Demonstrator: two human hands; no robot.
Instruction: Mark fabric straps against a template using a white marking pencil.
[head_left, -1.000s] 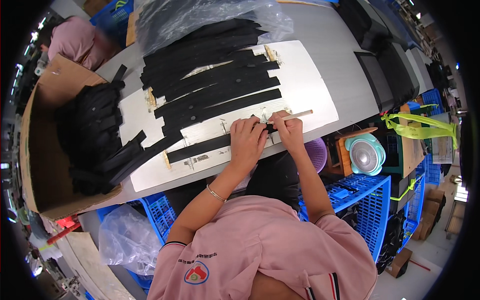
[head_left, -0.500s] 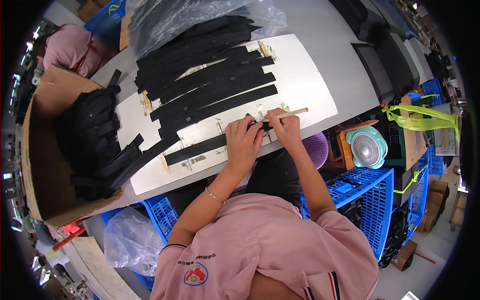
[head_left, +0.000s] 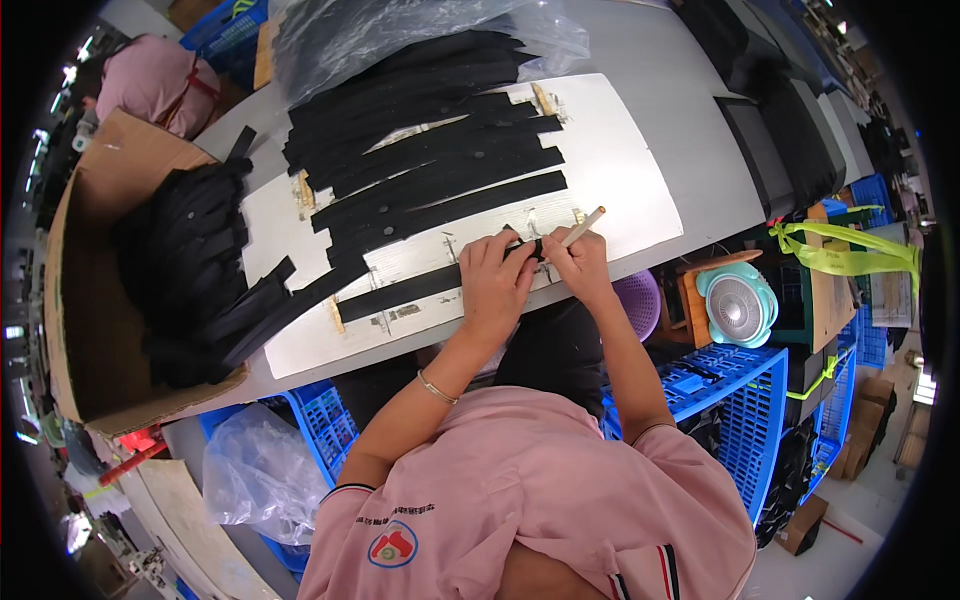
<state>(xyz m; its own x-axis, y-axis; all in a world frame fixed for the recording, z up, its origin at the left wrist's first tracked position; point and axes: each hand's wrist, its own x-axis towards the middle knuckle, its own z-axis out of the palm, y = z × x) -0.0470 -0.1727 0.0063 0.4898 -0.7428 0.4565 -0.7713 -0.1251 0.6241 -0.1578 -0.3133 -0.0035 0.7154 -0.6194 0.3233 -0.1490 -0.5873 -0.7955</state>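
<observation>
A black fabric strip [head_left: 400,293] lies along the near edge of a white board [head_left: 635,190]. At the strip's right end, my left hand [head_left: 494,290] has its fingers bent and closed on the black material, pressing it against the board. Close beside it, my right hand [head_left: 582,268] grips a slim pale pen [head_left: 583,227] with a brown end, tilted up to the right. The pen's tip is hidden among my fingers at the strip. Beyond my hands, many black strips [head_left: 450,205] lie in overlapping rows on the board.
On the left, a cardboard box [head_left: 75,330] holds a heap of black strips, some hanging over onto the board. Clear plastic sheeting [head_left: 390,40] lies at the far side. A purple basket [head_left: 638,300], a teal fan [head_left: 738,303] and blue crates [head_left: 750,400] stand at the right.
The pen has tilted more upright in my right hand. Both hands stay at the strip's right end. The whole view has shifted slightly.
</observation>
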